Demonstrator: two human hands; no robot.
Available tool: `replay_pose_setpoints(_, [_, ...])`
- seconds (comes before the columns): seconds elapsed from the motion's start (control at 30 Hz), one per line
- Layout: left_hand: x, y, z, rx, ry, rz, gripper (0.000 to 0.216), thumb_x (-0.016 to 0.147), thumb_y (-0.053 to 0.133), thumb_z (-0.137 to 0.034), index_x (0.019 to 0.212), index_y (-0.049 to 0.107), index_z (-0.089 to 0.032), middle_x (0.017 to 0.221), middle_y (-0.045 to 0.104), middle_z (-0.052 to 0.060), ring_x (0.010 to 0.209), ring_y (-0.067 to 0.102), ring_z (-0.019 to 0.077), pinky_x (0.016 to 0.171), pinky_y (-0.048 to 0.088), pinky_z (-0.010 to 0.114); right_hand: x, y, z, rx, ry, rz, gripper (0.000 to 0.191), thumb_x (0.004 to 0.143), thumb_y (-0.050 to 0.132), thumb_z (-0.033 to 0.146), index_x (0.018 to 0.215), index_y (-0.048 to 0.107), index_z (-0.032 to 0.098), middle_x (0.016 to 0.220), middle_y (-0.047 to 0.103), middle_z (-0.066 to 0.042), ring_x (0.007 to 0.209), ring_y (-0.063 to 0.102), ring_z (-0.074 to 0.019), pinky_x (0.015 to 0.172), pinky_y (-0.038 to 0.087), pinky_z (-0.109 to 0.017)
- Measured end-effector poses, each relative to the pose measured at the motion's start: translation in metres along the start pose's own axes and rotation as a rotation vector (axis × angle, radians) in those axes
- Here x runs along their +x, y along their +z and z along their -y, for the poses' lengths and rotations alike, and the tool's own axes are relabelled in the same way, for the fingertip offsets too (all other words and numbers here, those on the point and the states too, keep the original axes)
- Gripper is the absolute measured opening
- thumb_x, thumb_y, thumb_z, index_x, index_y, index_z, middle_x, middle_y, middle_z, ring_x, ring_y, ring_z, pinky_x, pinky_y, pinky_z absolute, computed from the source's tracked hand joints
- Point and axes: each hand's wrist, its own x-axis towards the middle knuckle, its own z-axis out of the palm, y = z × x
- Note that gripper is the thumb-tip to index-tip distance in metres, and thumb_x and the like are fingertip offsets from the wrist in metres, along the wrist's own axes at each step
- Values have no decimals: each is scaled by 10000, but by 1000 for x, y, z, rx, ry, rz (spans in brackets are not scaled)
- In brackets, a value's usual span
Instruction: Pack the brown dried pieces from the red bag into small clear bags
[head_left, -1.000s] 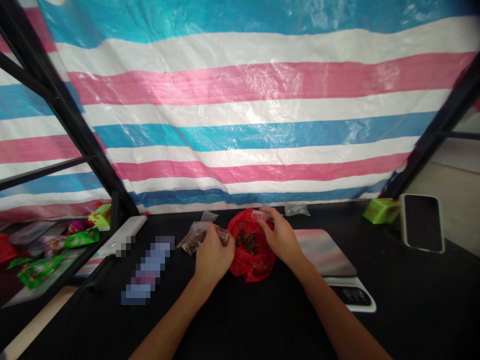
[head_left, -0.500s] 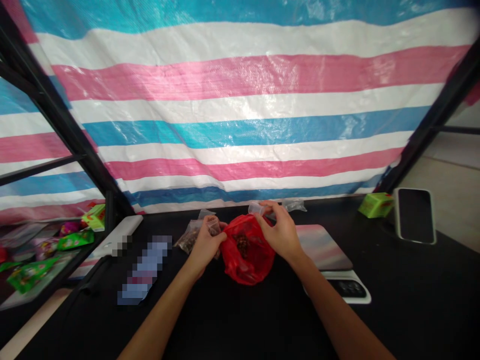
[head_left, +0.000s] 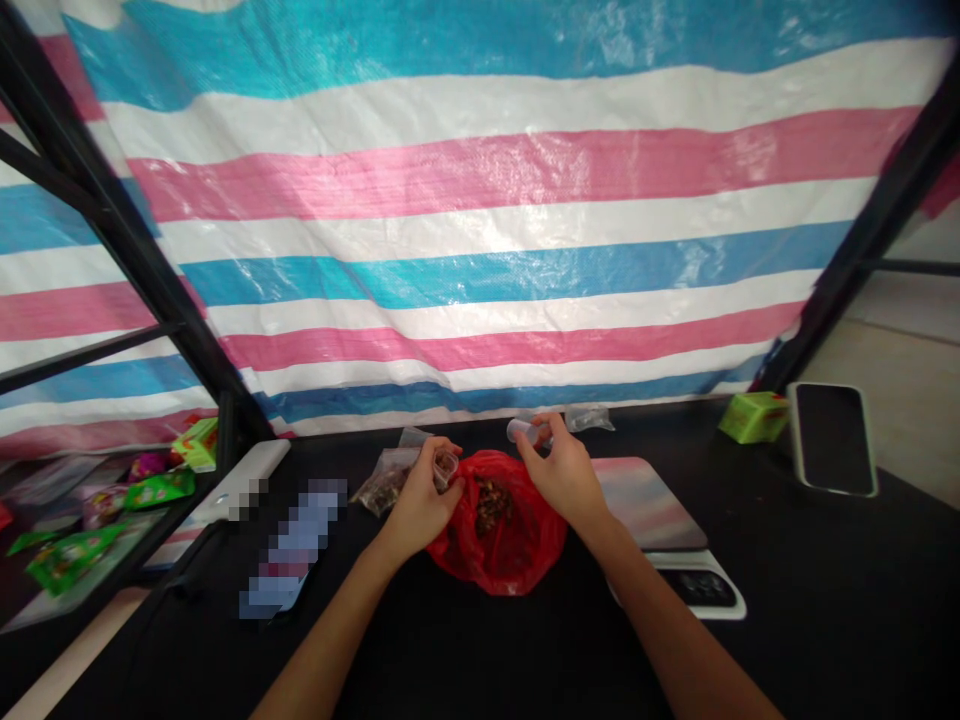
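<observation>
From where I stand, both hands are up over the far half of the bench (head_left: 465,660), either side of a red bag (head_left: 521,560). The left hand (head_left: 416,510) is curled closed around a small clear cup (head_left: 445,465) with something brown in it, held just by the bag's left rim; whether the thumb touches the red plastic, I can't tell. The right hand (head_left: 568,480) has a clear tub (head_left: 520,431) pinched between thumb and fingers, tipped on its side with its mouth to the left, above the bag's far edge. The red bag sits open on the bench, its sides crumpled, brown bits (head_left: 492,503) heaped inside. Just left of the left hand lies a clear bag (head_left: 381,490) of more brown bits, and beyond the right hand, near the striped sheet (head_left: 510,230), a crumpled clear wrapper (head_left: 590,418). The right forearm crosses the near left corner of a scale (head_left: 649,505). Farther right, a green box (head_left: 752,417) sits beside an upright phone (head_left: 832,440).
</observation>
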Motion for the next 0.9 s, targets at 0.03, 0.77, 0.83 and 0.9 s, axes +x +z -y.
replay_pose_setpoints(0.03, [0, 0, 0, 52, -11, -23, 276, 853, 614, -206, 1107, 505, -227, 993, 632, 12, 882, 626, 156, 842, 494, 307, 1, -3, 2, -19, 25, -24, 297, 914, 598, 503, 1043, 559, 238, 748, 666, 6, 701, 676, -221, 621, 396, -281])
replay_pose_setpoints(0.77, [5, -5, -6, -154, -210, -32, 227, 817, 677, -281, 960, 515, -212, 749, 549, -56, 664, 521, 108, 629, 395, 211, -18, -10, 26, -126, -470, 376, 227, 839, 621, 158, 1044, 565, 236, 1028, 709, -43, 977, 626, -248, 908, 409, -363])
replay_pose_setpoints(0.83, [5, -4, -4, -175, -240, -51, 243, 803, 696, -285, 961, 529, -208, 760, 565, -52, 670, 532, 104, 628, 396, 204, -18, -6, 24, -209, -446, 403, 222, 824, 631, 145, 1020, 569, 229, 978, 708, -43, 955, 620, -249, 884, 395, -359])
replay_pose_setpoints(0.9, [5, -2, 0, -217, -271, -62, 259, 792, 711, -293, 960, 534, -208, 765, 581, -52, 668, 542, 99, 628, 404, 199, -18, -3, 22, -247, -425, 410, 239, 809, 638, 135, 1022, 574, 224, 964, 707, -45, 954, 616, -248, 877, 386, -354])
